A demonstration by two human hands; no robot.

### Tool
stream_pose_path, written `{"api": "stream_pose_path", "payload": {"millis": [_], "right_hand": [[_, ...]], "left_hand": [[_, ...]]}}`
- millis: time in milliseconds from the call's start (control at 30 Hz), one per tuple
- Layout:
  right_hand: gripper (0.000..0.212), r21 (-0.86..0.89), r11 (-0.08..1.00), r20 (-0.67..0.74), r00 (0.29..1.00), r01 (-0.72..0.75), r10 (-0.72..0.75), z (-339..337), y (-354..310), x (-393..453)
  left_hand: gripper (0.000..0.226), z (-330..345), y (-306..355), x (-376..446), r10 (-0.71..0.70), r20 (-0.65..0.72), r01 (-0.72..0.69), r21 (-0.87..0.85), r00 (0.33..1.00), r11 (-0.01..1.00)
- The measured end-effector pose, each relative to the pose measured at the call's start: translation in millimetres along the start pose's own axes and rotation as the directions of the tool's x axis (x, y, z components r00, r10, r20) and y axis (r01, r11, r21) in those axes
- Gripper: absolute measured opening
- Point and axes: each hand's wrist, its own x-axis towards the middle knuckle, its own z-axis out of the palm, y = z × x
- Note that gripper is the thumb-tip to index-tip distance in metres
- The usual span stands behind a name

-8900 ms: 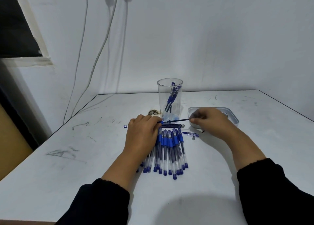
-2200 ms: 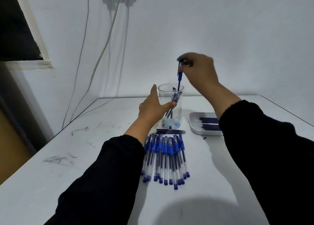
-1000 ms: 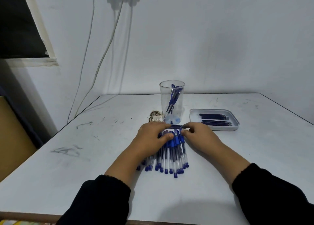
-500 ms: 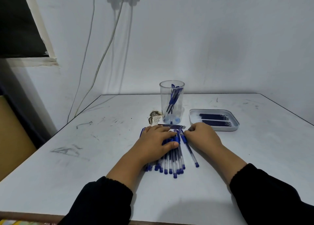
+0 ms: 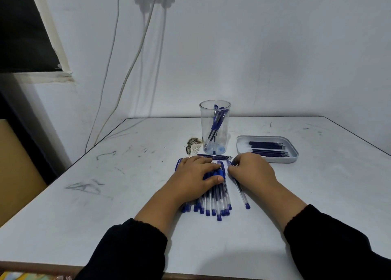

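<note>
Left hand [image 5: 195, 177] lies flat, fingers straight and thumb out, pressing down on the pile of pens [image 5: 213, 203] near the middle of the worktop [image 5: 127, 205]. The right hand [image 5: 251, 171], just beside it, has its fingers curled over the cap end of one pen [image 5: 241, 193].

A couple of seconds ago the right hand was up over the cup, lowering a pen into it, while the left steadied the cup. Both hands have since come back down to the pile. The one pen, still tucked in with the others a second ago, now lies clear of them to the right, its far end under the fingers and its near end free. I read that as one round finished and the next begun, with this pen singled out for handling.

Counts:
- **Separated pen:** one.
- **Pile of pens:** about ten blue ends show at the near edge. The left hand hides the rest, so I cannot give an exact count.
- **Loose refills [image 5: 214, 157]:** a thin bundle lies crosswise just beyond the hands, too fine to count.
- **Scrap of paper [image 5: 193, 146]:** one, to the left of the cup.
- **Cup [image 5: 215, 129]:** one, clear and upright, holding roughly four pens that lean and overlap.
- **Tray [image 5: 294, 156]:** one, to the right of the cup, with dark refills in two groups.
</note>
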Motion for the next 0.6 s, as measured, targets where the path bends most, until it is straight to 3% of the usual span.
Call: {"api": "stream_pose_path", "payload": {"millis": [133,400,600], "right_hand": [[0.027,-0.042,0.999,-0.012,0.999,0.031,-0.032,1,-3,-1],[0.028,0.035,0.999,0.021,1.000,0.001,-0.002,-5,-4,-4],[0.034,0.374,0.922,0.070,0.994,-0.099,0.078,-11,8,3]], "left_hand": [[0.048,1,-1,1,-0.005,0.002,0.005,-0.003,1.000,1.000],[0.049,0,-1,0,-0.004,-0.001,0.004,-0.010,1.000,1.000],[0.048,-2,1,0,-0.009,0.012,0.009,-0.002,1.000,1.000]]}}
